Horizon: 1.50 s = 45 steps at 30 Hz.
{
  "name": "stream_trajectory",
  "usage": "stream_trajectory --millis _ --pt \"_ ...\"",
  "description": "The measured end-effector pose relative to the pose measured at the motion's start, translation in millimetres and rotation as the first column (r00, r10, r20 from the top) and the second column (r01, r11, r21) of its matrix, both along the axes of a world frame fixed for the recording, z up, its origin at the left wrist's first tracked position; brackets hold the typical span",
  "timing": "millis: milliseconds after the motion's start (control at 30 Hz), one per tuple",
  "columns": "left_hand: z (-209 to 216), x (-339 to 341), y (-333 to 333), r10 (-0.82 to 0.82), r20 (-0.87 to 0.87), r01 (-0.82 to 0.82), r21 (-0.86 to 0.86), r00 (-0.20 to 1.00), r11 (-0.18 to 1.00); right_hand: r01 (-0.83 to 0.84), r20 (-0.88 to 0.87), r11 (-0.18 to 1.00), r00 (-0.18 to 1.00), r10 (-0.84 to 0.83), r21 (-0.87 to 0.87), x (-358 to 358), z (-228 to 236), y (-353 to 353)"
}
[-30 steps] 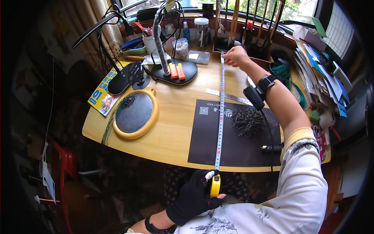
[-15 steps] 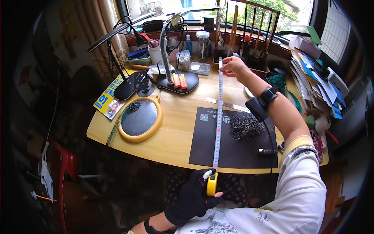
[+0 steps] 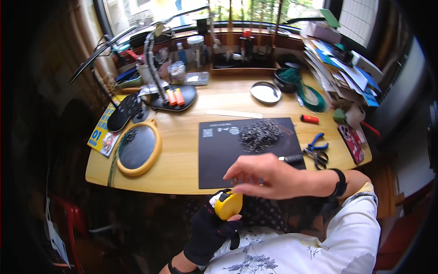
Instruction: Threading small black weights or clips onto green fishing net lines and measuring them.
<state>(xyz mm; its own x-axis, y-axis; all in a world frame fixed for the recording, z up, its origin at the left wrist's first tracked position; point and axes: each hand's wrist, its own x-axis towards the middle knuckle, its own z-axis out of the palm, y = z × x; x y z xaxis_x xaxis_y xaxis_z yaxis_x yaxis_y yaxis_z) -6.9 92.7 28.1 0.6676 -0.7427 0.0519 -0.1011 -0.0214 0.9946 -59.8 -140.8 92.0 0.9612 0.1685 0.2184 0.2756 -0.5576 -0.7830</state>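
In my left hand [image 3: 205, 230], which wears a black glove with bare fingertips, is a yellow tape measure [image 3: 228, 206], held just off the table's front edge. No drawn-out blade shows from it. Right above the case hovers my right hand [image 3: 262, 176], slightly blurred, with thumb and fingers curved and a gap between them. Behind it lies a black mat [image 3: 212, 160] with a heap of small dark curved pieces [image 3: 260, 135]. A white ruler [image 3: 235, 114] rests at the mat's far edge.
Blue-handled pliers [image 3: 318, 142], black scissors [image 3: 320, 160] and a red lighter [image 3: 310, 119] lie right of the mat. A yellow-framed round mirror-like disc [image 3: 139, 148] and lamp base [image 3: 185, 102] stand left. Papers [image 3: 340, 68] are stacked at right. A round metal lid [image 3: 266, 92] lies farther back.
The tape blade, stretched across the table before, no longer shows. My right hand has come back from the far side to the tape measure case. The view has shifted.
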Motion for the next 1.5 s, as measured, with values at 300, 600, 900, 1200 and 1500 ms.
stream_trajectory --millis 300,600,900,1200,1500 --pt "-7 -20 -24 -0.215 -0.377 0.195 -0.091 0.901 0.977 0.261 -0.187 0.772 0.965 -0.186 0.579 -88 -37 10" --pt "-11 -12 -30 -0.152 -0.179 0.158 0.018 0.972 0.987 0.977 0.691 0.090 0.199 -0.695 -0.191 -154 -20 -108" --pt "-1 14 -35 0.170 -0.196 -0.198 -0.137 0.966 0.970 0.814 0.703 -0.102 0.422 -0.572 -0.572 -146 -85 -196" --pt "8 62 -63 0.193 -0.170 -0.222 -0.169 0.966 0.960 0.715 0.337 0.694 0.635 -0.695 0.087 -136 9 -79" --pt "-25 69 -90 0.099 -0.195 -0.142 -0.222 0.976 0.965 -0.383 0.467 0.629 0.883 0.036 0.676 -110 44 16"
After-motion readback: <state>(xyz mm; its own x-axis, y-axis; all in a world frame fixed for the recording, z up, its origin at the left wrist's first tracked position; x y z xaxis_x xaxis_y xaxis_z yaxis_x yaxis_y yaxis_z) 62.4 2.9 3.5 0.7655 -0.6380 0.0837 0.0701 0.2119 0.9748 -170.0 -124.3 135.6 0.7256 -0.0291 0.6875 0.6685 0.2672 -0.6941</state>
